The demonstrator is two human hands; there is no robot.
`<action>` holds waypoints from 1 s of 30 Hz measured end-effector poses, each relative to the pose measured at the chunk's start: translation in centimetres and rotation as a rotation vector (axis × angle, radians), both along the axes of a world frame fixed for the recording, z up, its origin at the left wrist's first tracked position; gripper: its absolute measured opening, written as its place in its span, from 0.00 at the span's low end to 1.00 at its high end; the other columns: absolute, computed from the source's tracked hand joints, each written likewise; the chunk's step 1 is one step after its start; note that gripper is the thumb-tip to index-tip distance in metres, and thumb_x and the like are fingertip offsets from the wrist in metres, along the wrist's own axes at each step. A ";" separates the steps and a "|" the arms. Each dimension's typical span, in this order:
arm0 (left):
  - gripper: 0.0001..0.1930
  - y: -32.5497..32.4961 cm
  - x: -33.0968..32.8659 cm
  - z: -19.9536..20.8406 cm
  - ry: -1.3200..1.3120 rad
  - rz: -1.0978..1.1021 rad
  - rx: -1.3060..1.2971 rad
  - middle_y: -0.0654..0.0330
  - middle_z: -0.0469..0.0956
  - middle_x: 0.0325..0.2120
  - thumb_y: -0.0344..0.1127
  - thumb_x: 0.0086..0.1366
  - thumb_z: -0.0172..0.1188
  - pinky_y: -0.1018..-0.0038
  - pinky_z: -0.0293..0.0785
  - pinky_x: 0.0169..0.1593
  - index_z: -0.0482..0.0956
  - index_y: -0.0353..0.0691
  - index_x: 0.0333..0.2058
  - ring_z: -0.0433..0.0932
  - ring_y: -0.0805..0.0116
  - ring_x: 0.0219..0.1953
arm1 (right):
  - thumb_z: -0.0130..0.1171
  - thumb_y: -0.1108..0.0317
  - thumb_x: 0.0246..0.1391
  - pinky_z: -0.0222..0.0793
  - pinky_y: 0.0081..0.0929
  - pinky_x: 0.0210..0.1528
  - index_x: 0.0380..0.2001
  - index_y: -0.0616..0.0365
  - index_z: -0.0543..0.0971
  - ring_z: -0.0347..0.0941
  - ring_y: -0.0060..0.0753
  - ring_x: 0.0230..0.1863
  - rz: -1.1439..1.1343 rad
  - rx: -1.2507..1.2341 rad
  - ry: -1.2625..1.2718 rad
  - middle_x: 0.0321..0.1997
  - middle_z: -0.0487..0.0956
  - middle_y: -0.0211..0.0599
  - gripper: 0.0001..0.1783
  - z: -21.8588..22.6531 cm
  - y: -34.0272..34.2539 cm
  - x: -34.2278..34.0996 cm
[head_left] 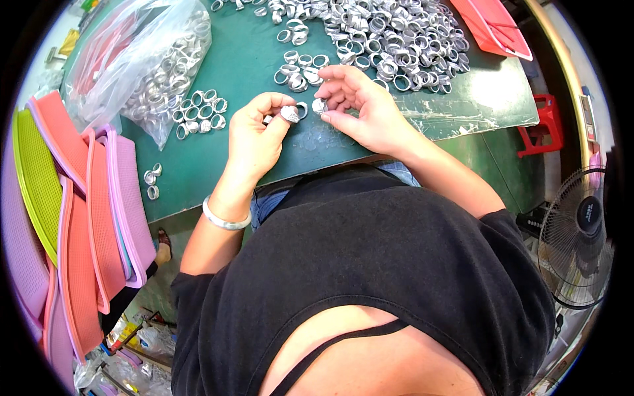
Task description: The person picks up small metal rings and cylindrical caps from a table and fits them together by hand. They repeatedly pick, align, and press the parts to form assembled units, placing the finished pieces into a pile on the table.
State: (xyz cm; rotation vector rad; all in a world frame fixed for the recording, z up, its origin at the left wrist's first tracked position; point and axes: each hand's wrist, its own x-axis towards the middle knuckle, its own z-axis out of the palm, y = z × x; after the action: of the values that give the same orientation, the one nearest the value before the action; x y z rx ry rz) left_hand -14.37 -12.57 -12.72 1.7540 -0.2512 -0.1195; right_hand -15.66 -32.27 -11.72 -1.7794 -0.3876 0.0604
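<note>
My left grip (259, 129) pinches a silver ring (289, 114) with a patterned face; my right grip (360, 109) closes on another ring (319, 105), both just above the green table (218, 165). A heap of rings (389, 39) lies beyond.

I log: rings (389, 39), shiny silver metal; table (244, 66), matt green; bag (142, 59), glossy clear plastic; trays (99, 218), matt mesh-textured plastic.
</note>
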 end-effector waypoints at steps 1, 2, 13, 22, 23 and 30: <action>0.05 -0.2 -0.3 0.3 0.070 -0.006 -0.082 0.69 0.77 0.25 0.28 0.59 0.58 0.89 0.59 0.23 0.78 0.36 0.35 0.66 0.87 0.22 | 0.58 0.80 0.47 0.68 0.19 0.43 0.54 0.60 0.63 0.70 0.20 0.38 0.015 0.042 0.006 0.42 0.74 0.36 0.29 0.0 0.0 -0.1; 0.05 -0.3 -0.5 0.5 0.112 -0.016 -0.120 0.68 0.77 0.25 0.29 0.59 0.58 0.89 0.58 0.22 0.78 0.36 0.35 0.66 0.88 0.22 | 0.58 0.81 0.47 0.68 0.20 0.44 0.54 0.60 0.63 0.70 0.21 0.39 0.017 0.057 0.011 0.42 0.74 0.35 0.30 0.1 0.1 -0.3; 0.07 -0.7 -1.2 0.5 0.085 0.017 -0.135 0.70 0.75 0.24 0.26 0.57 0.58 0.86 0.64 0.30 0.80 0.35 0.36 0.66 0.85 0.25 | 0.55 0.83 0.48 0.66 0.22 0.50 0.56 0.60 0.60 0.70 0.23 0.43 0.073 0.149 0.024 0.45 0.73 0.38 0.31 0.3 0.3 -0.7; 0.11 0.1 -1.3 0.7 0.440 -0.076 -0.488 0.63 0.77 0.27 0.34 0.63 0.50 0.82 0.68 0.28 0.76 0.34 0.40 0.72 0.77 0.27 | 0.59 0.80 0.45 0.70 0.20 0.39 0.53 0.59 0.65 0.73 0.22 0.36 0.014 0.199 -0.097 0.40 0.76 0.35 0.29 0.0 1.0 -0.8; 0.14 0.3 -1.3 0.6 0.520 -0.112 -0.628 0.61 0.77 0.28 0.37 0.64 0.48 0.81 0.68 0.26 0.75 0.34 0.41 0.73 0.75 0.27 | 0.59 0.80 0.45 0.70 0.20 0.38 0.53 0.58 0.65 0.73 0.22 0.35 0.018 0.196 -0.129 0.40 0.76 0.35 0.30 0.0 1.1 -0.8; 0.17 0.4 -1.9 1.6 0.809 -0.040 -0.872 0.56 0.75 0.29 0.48 0.63 0.50 0.78 0.68 0.22 0.74 0.37 0.34 0.76 0.67 0.28 | 0.60 0.80 0.44 0.69 0.20 0.38 0.54 0.58 0.66 0.72 0.24 0.38 0.042 -0.027 -0.248 0.43 0.76 0.36 0.30 1.4 1.9 -0.7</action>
State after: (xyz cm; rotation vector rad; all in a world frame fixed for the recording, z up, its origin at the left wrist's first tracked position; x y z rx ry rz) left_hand -16.29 -12.14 -11.12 0.7372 0.2374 -0.6299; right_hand -16.38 -30.40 -10.34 -1.8109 -0.6043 -0.1270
